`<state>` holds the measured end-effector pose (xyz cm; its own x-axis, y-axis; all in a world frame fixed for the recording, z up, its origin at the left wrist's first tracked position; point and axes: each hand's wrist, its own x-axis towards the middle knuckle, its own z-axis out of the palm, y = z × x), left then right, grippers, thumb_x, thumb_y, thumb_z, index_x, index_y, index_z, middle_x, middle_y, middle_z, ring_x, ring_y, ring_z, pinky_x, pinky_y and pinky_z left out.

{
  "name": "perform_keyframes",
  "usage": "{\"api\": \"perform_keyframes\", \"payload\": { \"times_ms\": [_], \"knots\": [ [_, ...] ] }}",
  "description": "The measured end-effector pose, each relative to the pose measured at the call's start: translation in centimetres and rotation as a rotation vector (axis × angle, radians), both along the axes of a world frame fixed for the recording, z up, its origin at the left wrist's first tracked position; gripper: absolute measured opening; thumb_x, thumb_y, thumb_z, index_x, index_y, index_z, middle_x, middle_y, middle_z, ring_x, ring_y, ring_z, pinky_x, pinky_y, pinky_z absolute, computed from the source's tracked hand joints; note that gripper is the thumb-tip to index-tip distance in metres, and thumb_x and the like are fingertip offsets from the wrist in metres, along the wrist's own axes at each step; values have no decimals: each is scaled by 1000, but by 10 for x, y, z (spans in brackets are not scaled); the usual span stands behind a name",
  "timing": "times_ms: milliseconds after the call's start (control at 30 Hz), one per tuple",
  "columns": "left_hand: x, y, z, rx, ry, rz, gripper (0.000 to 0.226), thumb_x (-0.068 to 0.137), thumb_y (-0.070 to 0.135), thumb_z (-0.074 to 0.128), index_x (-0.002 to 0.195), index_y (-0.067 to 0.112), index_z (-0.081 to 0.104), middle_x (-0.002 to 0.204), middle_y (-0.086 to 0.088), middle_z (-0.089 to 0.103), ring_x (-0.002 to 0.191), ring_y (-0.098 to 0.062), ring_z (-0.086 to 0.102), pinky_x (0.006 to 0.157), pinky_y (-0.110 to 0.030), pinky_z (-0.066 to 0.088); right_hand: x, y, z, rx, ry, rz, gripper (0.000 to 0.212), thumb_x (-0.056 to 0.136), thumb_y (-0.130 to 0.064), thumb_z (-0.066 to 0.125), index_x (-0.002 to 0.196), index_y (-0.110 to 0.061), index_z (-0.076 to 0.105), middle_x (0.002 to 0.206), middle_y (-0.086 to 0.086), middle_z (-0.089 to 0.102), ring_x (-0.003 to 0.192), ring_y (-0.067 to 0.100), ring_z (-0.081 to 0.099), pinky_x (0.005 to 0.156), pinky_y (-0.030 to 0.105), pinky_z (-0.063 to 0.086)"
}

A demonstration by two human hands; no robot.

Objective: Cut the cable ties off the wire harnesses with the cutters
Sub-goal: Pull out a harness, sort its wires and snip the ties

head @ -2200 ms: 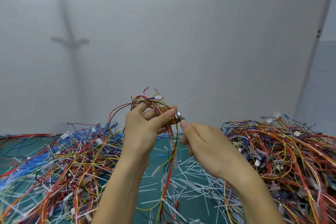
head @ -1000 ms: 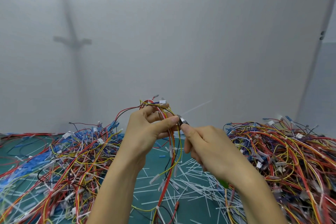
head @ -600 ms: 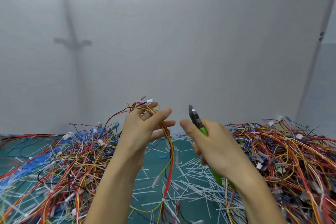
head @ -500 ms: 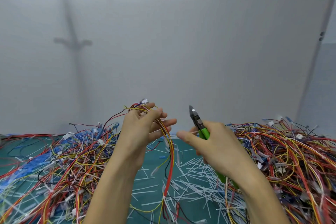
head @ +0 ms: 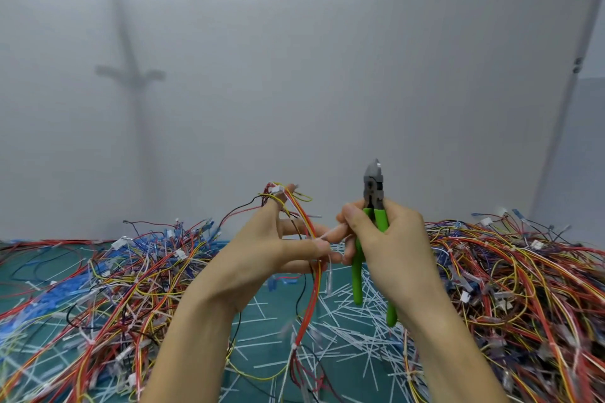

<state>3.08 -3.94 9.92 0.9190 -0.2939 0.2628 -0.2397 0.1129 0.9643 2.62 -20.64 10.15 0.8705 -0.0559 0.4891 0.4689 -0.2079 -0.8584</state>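
- Left hand (head: 262,258) is raised over the green mat (head: 281,301) and holds one wire harness (head: 315,288). The thumb presses the wires against the curled fingers. The index finger points up with wires looped over it.
- The harness hangs from that hand down to the mat, between the two forearms. A white tie still binds it lower down.
- Right hand (head: 393,249) is wrapped round the green handles of the cutters (head: 375,199). The tool stands upright, nose up, with its jaws together and clear of the harness.
- A white cable tie (head: 329,234) runs from the harness to the right fingertips. We cannot tell whether they pinch it.
- We see cut ties (head: 353,327) scattered on the mat under both hands.
- The left wire pile (head: 108,298) and the right wire pile (head: 523,278) flank the hands, with the grey wall (head: 294,75) behind.
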Motion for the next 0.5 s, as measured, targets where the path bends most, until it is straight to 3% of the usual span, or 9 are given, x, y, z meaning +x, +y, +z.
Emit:
{"api": "perform_keyframes", "payload": {
  "times_ms": [167,267,400,500],
  "knots": [
    [-3,-1,4,-120,-2,29,66,69,5,76,124,23,45,89,-15,69,84,-39,73,68,-34,60,3,0,0,175,-7,-43,18,98,-17,58,81,-15,65,65,3,72,47,14,59,58,43,58],
    [-2,-4,5,-154,-16,62,64,70,5,73,123,27,46,85,-11,72,83,-38,73,69,-34,61,4,-5,1,171,31,37,19,99,-29,55,89,-19,66,67,4,72,50,14,59,60,39,58],
    [1,-6,3,-145,-74,178,49,84,-7,65,116,26,48,84,-14,69,80,-35,74,68,-34,62,3,-7,1,15,130,52,32,95,-57,47,95,-27,57,69,5,73,51,20,63,63,43,57],
    [2,-9,3,-157,-102,272,51,87,-9,63,112,33,48,91,-19,67,76,-33,74,63,-28,60,0,-2,-1,-229,242,68,47,91,-68,36,98,-26,56,64,-1,73,48,13,62,61,34,50]
  ]
}}
